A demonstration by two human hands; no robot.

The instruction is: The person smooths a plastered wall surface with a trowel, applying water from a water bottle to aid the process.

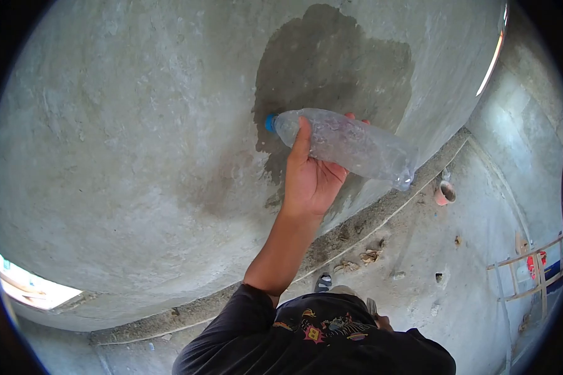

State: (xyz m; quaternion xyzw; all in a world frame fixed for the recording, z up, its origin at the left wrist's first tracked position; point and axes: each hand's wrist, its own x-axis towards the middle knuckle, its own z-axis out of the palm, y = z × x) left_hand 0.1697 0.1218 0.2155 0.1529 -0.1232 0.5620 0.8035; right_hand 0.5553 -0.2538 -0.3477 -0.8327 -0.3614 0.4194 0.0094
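Observation:
My left hand is raised in front of the grey wall, wrapped round a clear plastic bottle with a blue cap. The bottle lies nearly level, its cap end to the left, the thumb across its near side and the fingertips behind it. Behind the bottle the wall has a dark wet patch. Low in front of my dark shirt, my right hand shows only in part, beside a small grey tool that it seems to hold; its fingers are mostly hidden.
Below the wall runs a rough ledge with debris. A pinkish bucket stands on the floor to the right. Farther right are a ladder-like wooden frame and a red object. A bright opening is at the lower left.

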